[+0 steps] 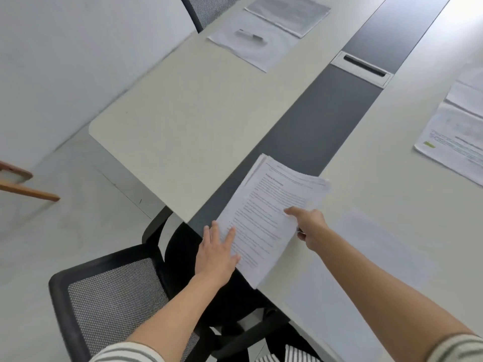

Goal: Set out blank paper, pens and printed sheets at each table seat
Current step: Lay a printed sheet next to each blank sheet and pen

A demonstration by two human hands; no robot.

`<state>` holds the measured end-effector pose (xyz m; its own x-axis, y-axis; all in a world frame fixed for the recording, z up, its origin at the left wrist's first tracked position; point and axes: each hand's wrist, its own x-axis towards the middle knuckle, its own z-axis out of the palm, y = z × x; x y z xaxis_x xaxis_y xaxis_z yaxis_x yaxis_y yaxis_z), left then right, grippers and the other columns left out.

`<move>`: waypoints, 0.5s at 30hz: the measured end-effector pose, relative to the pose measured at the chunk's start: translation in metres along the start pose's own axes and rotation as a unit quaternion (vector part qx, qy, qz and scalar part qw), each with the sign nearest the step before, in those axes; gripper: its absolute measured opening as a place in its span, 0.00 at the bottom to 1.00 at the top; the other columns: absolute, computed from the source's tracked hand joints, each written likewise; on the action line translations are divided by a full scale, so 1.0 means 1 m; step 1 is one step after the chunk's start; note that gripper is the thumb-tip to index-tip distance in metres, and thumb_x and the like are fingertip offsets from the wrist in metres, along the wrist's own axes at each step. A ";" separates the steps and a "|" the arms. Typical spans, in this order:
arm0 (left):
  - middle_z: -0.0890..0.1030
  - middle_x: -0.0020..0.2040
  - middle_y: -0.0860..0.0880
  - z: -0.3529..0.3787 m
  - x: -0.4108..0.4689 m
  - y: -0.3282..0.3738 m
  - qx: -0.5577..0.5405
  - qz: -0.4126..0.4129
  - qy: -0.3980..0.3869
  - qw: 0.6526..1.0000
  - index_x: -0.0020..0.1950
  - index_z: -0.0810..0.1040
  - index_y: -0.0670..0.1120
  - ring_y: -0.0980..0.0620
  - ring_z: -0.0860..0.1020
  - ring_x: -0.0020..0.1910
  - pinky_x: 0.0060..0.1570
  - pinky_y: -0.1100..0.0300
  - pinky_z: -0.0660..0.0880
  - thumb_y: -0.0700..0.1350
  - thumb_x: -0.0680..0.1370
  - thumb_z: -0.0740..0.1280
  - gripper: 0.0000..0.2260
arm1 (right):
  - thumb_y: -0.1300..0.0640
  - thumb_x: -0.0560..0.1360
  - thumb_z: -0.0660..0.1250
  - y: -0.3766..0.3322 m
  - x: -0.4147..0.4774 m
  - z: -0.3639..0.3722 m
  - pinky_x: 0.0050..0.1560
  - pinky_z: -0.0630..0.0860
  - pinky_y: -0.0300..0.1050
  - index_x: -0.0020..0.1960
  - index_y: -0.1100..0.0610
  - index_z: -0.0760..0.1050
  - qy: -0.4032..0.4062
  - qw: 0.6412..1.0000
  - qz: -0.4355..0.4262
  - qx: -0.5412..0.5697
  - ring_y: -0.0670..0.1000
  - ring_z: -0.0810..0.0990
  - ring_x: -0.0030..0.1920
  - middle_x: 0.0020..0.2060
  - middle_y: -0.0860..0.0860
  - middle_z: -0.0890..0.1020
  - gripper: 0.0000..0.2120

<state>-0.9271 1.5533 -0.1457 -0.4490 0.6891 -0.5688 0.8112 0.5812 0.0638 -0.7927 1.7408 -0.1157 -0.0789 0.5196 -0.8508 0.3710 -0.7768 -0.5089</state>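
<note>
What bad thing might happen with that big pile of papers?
1. The stack sticks out past the end of the table, above the chair. Only the right hand pinches it, and the left hand lies flat at its edge, so sheets might slide off.
2. Its sheets are fanned at the far end and may get mixed up.
3. The right forearm is over the blank sheet and might sweep it askew.

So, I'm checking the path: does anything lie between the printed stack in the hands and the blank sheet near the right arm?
Nothing visible does. The right hand pinches the printed stack, the left hand lies flat on its edge, and only bare table separates it from the blank sheet.
</note>
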 end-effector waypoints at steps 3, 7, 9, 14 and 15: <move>0.43 0.79 0.41 -0.005 -0.005 -0.006 -0.021 0.022 -0.019 0.999 0.79 0.44 0.54 0.40 0.44 0.78 0.74 0.48 0.56 0.57 0.79 0.60 0.34 | 0.66 0.74 0.68 -0.002 -0.009 0.007 0.44 0.79 0.48 0.54 0.61 0.76 0.001 0.998 -0.042 -0.039 0.57 0.80 0.46 0.52 0.57 0.82 0.09; 0.58 0.77 0.47 -0.051 0.000 -0.014 -0.305 -0.007 0.019 0.952 0.79 0.48 0.53 0.47 0.59 0.75 0.71 0.47 0.64 0.51 0.74 0.70 0.41 | 0.64 0.77 0.65 -0.020 -0.045 -0.003 0.47 0.78 0.49 0.48 0.56 0.79 -0.044 0.975 -0.195 -0.098 0.56 0.82 0.49 0.50 0.55 0.83 0.05; 0.59 0.77 0.51 -0.089 0.005 -0.016 -0.434 -0.006 0.076 0.898 0.78 0.50 0.54 0.51 0.59 0.75 0.72 0.48 0.62 0.47 0.71 0.74 0.44 | 0.64 0.78 0.66 -0.031 -0.071 -0.011 0.45 0.79 0.45 0.46 0.51 0.79 -0.067 0.951 -0.284 -0.104 0.52 0.82 0.49 0.47 0.51 0.83 0.08; 0.81 0.58 0.52 -0.180 -0.003 -0.004 -0.594 0.127 0.135 0.783 0.62 0.75 0.49 0.53 0.78 0.60 0.57 0.58 0.78 0.37 0.69 0.76 0.24 | 0.65 0.76 0.69 -0.052 -0.118 -0.027 0.45 0.79 0.41 0.47 0.44 0.75 -0.069 0.898 -0.430 -0.060 0.41 0.80 0.44 0.44 0.45 0.81 0.15; 0.83 0.55 0.52 -0.190 -0.008 -0.001 -0.607 0.139 0.134 0.771 0.57 0.79 0.49 0.52 0.81 0.56 0.54 0.59 0.79 0.35 0.69 0.76 0.19 | 0.65 0.75 0.69 -0.054 -0.121 -0.029 0.46 0.79 0.43 0.47 0.44 0.75 -0.070 0.893 -0.441 -0.057 0.43 0.80 0.44 0.44 0.46 0.82 0.15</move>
<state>-0.9952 1.6300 0.0144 -0.5141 0.8305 -0.2144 0.0151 0.2587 0.9658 -0.7764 1.7296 0.0184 -0.4983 0.8559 -0.1381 0.1981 -0.0427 -0.9793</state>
